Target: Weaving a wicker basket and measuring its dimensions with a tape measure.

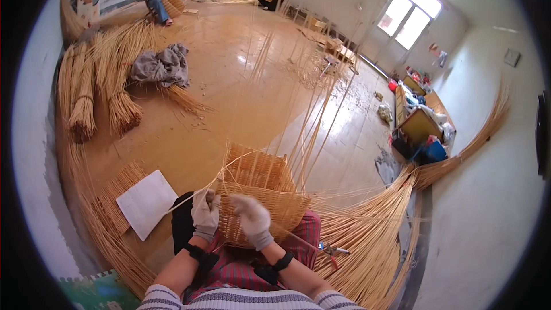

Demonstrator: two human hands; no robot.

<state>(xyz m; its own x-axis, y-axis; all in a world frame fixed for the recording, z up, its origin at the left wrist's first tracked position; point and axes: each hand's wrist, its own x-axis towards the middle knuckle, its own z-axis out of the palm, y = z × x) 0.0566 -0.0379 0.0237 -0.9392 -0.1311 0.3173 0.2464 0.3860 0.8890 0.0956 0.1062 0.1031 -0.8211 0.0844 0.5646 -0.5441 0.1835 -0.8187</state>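
A partly woven wicker basket rests on my lap over a red checked cloth, with long loose strands rising from its far and right sides. My gloved left hand is closed at the basket's left edge on pale wicker strands, which stick out to the lower left and upward past its rim. Against the front wall, my gloved right hand is smeared by motion. Its fingers point up and left, and whether they hold a strand is unclear.
Loose wicker rods fan out at my right, with red-handled cutters beside my knee. A white board overlaps a woven panel at left. Beyond lie rod bundles and a grey cloth. Two people sit far back.
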